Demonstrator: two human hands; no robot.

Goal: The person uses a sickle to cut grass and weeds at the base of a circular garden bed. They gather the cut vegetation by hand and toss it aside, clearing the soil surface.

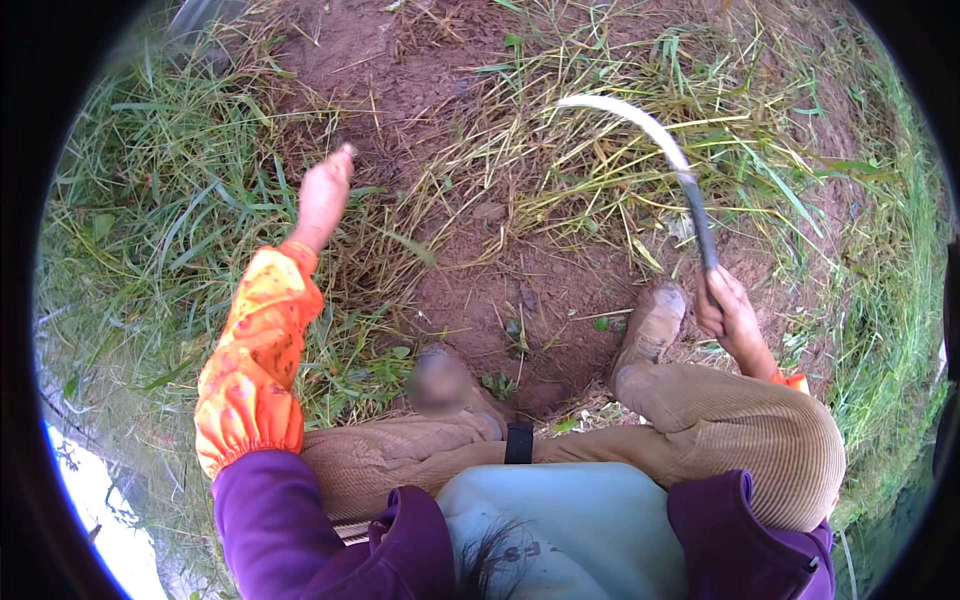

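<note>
My right hand [729,309] grips the dark handle [699,217] of a sickle in front of my right knee. Its bright curved blade [651,126] arcs to the left over a layer of cut grass [600,172], with the tip towards the middle. My left hand [326,193] is stretched forward on the left, slightly blurred, over standing grass [180,195] and the edge of bare soil. Its fingers are drawn together, and nothing shows in them; the palm side is hidden. An orange, dirt-spotted sleeve cover [262,337] wraps my left forearm.
Reddish-brown soil [480,300] lies between my shoes. My left shoe [442,382] and right shoe [656,315] stand on the ground below the sickle. Taller green grass [892,322] grows along the right. A pale grey object [199,19], blurred, shows at the top left.
</note>
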